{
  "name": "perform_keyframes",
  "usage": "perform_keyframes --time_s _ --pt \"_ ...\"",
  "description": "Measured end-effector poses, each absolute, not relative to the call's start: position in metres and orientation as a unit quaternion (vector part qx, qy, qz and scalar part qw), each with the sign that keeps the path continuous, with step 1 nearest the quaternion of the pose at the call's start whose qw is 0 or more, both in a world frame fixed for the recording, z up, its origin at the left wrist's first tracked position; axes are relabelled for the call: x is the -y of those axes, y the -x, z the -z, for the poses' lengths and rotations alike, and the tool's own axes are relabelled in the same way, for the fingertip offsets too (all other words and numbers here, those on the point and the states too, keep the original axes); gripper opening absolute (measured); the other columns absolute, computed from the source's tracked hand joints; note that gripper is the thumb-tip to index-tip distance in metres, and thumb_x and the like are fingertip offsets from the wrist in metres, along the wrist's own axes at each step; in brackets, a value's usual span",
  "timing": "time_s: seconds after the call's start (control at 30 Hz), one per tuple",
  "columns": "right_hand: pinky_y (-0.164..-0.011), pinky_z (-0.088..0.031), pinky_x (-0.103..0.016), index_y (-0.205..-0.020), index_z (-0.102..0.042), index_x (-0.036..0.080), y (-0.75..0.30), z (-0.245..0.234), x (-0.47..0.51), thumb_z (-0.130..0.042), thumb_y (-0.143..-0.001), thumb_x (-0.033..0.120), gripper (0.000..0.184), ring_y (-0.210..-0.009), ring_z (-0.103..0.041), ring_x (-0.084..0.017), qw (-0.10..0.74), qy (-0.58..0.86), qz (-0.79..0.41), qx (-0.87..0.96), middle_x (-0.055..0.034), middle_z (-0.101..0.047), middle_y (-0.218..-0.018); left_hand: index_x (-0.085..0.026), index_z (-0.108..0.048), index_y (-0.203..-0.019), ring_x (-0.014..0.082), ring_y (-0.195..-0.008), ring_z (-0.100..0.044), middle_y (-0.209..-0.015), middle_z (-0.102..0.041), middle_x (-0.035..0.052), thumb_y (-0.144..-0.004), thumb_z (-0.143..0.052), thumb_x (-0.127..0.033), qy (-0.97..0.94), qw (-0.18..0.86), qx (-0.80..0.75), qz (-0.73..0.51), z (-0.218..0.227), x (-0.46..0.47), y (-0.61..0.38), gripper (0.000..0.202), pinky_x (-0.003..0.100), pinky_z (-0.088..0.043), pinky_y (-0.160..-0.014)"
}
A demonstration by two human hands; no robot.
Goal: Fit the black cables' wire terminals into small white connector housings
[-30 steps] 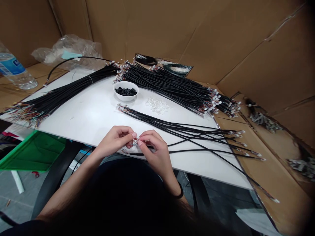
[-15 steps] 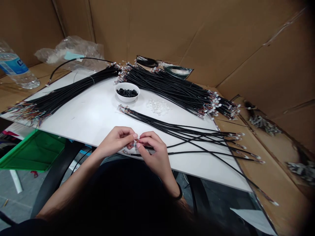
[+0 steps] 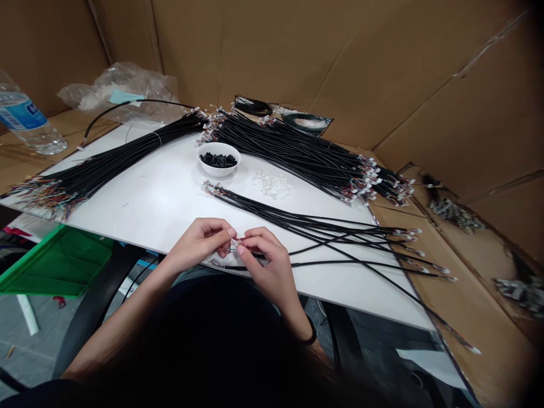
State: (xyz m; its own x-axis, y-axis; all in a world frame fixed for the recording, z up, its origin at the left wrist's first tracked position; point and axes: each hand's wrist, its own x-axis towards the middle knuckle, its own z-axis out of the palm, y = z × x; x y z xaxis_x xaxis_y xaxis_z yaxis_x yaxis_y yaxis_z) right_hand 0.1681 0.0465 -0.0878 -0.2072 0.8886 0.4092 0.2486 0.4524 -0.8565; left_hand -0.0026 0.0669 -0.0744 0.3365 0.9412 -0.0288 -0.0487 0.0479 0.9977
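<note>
Black cable ends meet between the two hands, which sit almost where they were half a second ago, just above the near edge of the white bench [image 3: 148, 218]; the head view has only drifted slightly. The left hand [image 3: 198, 245] and right hand [image 3: 266, 262] nearly touch, each grip closed in a tight fingertip pinch on a small wire-end connector [image 3: 233, 245], too tiny to make out in detail. A black cable [image 3: 263, 265] runs right from the hands along the near edge. Toward the middle of the bench, a white bowl [image 3: 219, 173] holds short black pieces [image 3: 219, 160], and just to its right lies a loose pile of small translucent white parts [image 3: 272, 185]. A looser group of black cables [image 3: 306, 225] fans out right of centre, its ends reaching past the right edge of the bench. Two dense cable bundles lie beyond: one [image 3: 127, 161] toward the left corner, the other [image 3: 293, 150] along the far edge. Past the far left corner stand a water bottle [image 3: 25, 116] and a plastic bag [image 3: 123, 88], and a green tray [image 3: 59, 263] sits below the left edge.
</note>
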Motion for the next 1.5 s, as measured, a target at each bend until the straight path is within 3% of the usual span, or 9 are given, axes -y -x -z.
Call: perform_keyframes --time_s 0.57,0.77,1.2,1.5 --pt "-0.068 -0.054 -0.025 -0.078 -0.067 0.019 -0.1711 0.0875 -0.0449 -0.062 -0.084 0.018 0.007 -0.08 -0.061 -0.015 0.486 0.408 -0.366 0.681 -0.005 -0.061 -0.089 -0.012 -0.066 -0.08 0.0075 -0.052 -0.058 -0.062 -0.061 -0.0019 -0.083 -0.063 -0.028 -0.544 0.603 -0.395 -0.43 0.0786 -0.0675 0.0051 0.017 0.017 -0.05 -0.054" --pt "-0.069 -0.054 -0.026 -0.079 -0.067 0.019 -0.1713 0.0891 -0.0455 -0.062 -0.084 0.019 0.007 -0.081 -0.061 -0.015 0.489 0.409 -0.372 0.674 -0.0049 -0.06 -0.09 -0.013 -0.067 -0.084 0.0075 -0.052 -0.059 -0.063 -0.061 -0.0031 -0.079 -0.061 -0.019 -0.537 0.614 -0.383 -0.433 0.0799 -0.0667 0.0062 0.01 0.017 -0.051 -0.054" --pt "-0.069 -0.053 -0.027 -0.078 -0.066 0.02 -0.1715 0.0897 -0.0455 -0.062 -0.084 0.02 0.007 -0.081 -0.061 -0.016 0.498 0.414 -0.364 0.669 -0.0052 -0.061 -0.09 -0.012 -0.066 -0.086 0.0095 -0.055 -0.058 -0.061 -0.061 -0.002 -0.074 -0.058 -0.013 -0.551 0.617 -0.371 -0.422 0.0809 -0.0654 0.0088 0.015 0.02 -0.05 -0.057" --pt "-0.067 -0.053 -0.027 -0.078 -0.066 0.019 -0.1717 0.0883 -0.0457 -0.062 -0.084 0.021 0.008 -0.079 -0.06 -0.016 0.494 0.412 -0.364 0.673 -0.0055 -0.06 -0.089 -0.012 -0.066 -0.086 0.0099 -0.056 -0.059 -0.061 -0.063 -0.0014 -0.078 -0.058 -0.015 -0.536 0.631 -0.362 -0.429 0.0822 -0.0663 0.0088 0.012 0.021 -0.05 -0.058"
